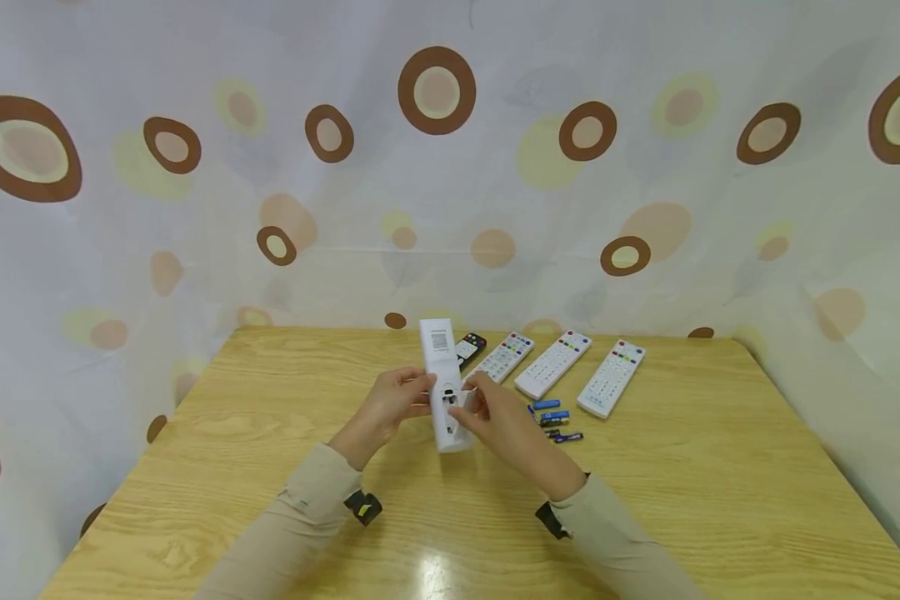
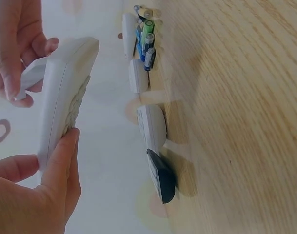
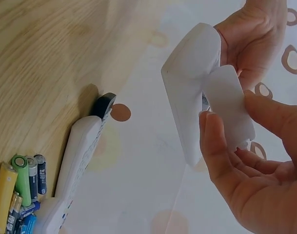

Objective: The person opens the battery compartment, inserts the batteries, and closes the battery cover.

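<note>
A white remote control (image 1: 440,354) is held up over the table, its back with a printed label facing the head camera and its battery compartment (image 1: 450,414) uncovered. My left hand (image 1: 392,407) grips it by the side, thumb and fingers on opposite faces in the left wrist view. With thumb and fingers, my right hand (image 1: 504,423) pinches the white battery cover (image 3: 230,105), which stands out at an angle from the remote's back. The cover's inner edge overlaps the remote in the right wrist view. Part of the compartment is hidden behind my right fingers.
Three white remotes, one at the right (image 1: 612,379), and a black remote (image 1: 471,347) lie in a row toward the back of the wooden table (image 1: 270,400). Several loose batteries (image 1: 555,415) lie in front of them, including a yellow (image 3: 3,197) and a green one (image 3: 21,178). A patterned cloth hangs behind.
</note>
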`<move>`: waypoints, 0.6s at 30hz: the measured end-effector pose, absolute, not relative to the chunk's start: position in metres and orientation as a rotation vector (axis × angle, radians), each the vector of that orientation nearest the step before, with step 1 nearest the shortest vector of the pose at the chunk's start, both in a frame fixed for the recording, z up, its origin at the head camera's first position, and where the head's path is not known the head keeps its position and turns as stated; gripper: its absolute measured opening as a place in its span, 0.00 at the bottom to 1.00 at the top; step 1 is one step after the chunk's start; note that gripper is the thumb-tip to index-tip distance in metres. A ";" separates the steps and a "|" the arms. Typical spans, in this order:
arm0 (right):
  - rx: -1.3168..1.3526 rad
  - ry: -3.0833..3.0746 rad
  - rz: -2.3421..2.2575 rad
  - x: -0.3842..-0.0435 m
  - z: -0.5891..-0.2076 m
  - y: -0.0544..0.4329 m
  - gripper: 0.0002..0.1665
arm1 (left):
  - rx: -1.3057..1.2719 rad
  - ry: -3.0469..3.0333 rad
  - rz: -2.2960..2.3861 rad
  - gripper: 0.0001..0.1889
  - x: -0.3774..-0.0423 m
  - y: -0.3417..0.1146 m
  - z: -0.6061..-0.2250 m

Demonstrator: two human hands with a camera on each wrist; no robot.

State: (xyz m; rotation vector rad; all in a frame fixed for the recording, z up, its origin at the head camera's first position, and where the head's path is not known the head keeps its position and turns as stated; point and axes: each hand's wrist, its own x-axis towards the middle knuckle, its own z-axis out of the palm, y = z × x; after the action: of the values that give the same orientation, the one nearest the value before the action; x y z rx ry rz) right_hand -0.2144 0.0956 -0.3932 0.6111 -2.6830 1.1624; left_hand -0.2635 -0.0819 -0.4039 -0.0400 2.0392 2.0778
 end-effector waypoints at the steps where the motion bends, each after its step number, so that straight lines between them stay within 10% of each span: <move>1: 0.601 -2.677 1.180 -0.214 -0.394 0.096 0.18 | -0.037 2.039 2.079 0.14 -0.264 -0.082 -0.405; 18: 0.513 -2.531 1.493 -0.212 -0.405 0.128 0.14 | -0.112 1.986 2.115 0.18 -0.266 -0.094 -0.409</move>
State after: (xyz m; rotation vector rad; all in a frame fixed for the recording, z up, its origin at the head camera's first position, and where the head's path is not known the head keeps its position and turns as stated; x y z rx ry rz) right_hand -0.2115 0.1278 -0.4052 0.5125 -2.5312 1.4930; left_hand -0.2662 -0.0941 -0.4085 -0.1115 1.9863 2.1150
